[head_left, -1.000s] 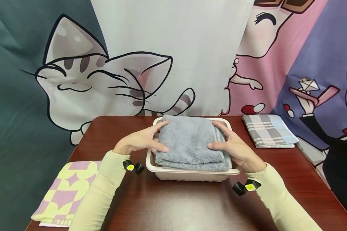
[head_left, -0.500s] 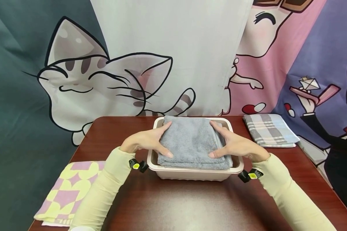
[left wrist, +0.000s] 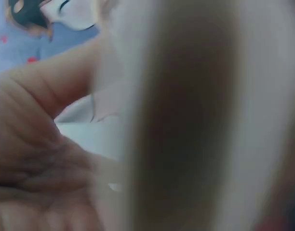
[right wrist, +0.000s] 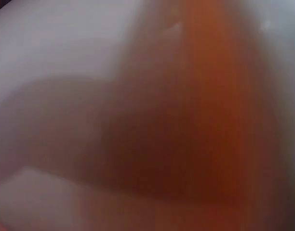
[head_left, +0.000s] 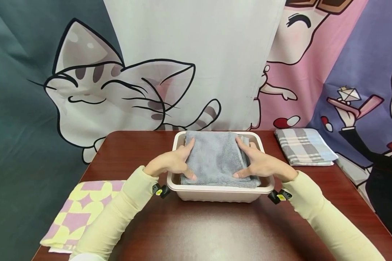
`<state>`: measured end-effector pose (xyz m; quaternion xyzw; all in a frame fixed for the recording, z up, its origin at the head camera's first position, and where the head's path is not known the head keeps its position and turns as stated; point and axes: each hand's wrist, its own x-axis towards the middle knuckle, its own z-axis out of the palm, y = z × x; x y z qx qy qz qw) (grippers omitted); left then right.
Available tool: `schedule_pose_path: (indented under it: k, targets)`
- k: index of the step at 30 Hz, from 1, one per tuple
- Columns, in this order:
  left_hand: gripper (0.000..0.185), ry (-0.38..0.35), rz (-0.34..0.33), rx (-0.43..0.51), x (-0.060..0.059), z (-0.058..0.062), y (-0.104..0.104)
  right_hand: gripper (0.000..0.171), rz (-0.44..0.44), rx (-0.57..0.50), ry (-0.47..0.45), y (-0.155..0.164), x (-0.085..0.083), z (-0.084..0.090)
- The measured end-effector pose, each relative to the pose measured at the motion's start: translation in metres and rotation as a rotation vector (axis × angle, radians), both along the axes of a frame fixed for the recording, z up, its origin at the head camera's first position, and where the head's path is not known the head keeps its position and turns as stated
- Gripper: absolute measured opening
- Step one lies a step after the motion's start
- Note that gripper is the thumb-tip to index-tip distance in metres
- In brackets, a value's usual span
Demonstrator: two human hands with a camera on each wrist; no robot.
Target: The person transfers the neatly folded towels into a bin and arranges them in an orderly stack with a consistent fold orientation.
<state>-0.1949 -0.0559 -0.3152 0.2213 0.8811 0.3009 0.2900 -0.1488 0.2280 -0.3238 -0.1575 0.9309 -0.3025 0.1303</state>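
Observation:
A folded grey towel (head_left: 213, 159) lies in a cream plastic basin (head_left: 217, 196) at the table's far side. On the towel's left side rests my left hand (head_left: 172, 162), thumb and forefinger spread over its top. My right hand (head_left: 261, 165) touches the right side the same way, thumb near the front and forefinger towards the back. The basin and towel hide some of the other fingers. In the left wrist view, the palm (left wrist: 41, 163) shows beside a blurred pale shape. The right wrist view is too blurred to make out details.
A yellow and purple patterned cloth (head_left: 81, 206) lies folded at the left, partly behind the left sleeve (head_left: 117, 214). At the right back corner is a folded plaid cloth (head_left: 303, 146). A cartoon curtain (head_left: 228, 65) hangs behind the brown table (head_left: 222, 232).
The grey towel has sunk lower into the basin, its front edge now mostly behind the rim. Both hands have moved slightly inward with it. The cloths at the sides have stayed put.

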Motion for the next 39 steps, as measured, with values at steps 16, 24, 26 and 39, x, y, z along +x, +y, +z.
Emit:
schedule_pose_path:
  k: [16, 24, 26, 39]
  targets:
    - [0.115, 0.02, 0.048, -0.23, 0.012, -0.024, 0.023, 0.12, 0.015, 0.2, -0.084, -0.012, 0.0, -0.021]
    - [0.108, 0.061, 0.029, -0.305, 0.012, -0.03, 0.027, 0.118, -0.016, 0.267, -0.114, -0.017, 0.0, -0.025]
    - [0.107, 0.066, 0.035, -0.322, 0.012, -0.03, 0.028, 0.117, -0.019, 0.269, -0.114, -0.017, 0.0, -0.025]
    - [0.077, 0.207, -0.093, -0.403, 0.018, -0.031, 0.03, 0.086, 0.181, 0.293, -0.048, -0.016, 0.003, -0.03]
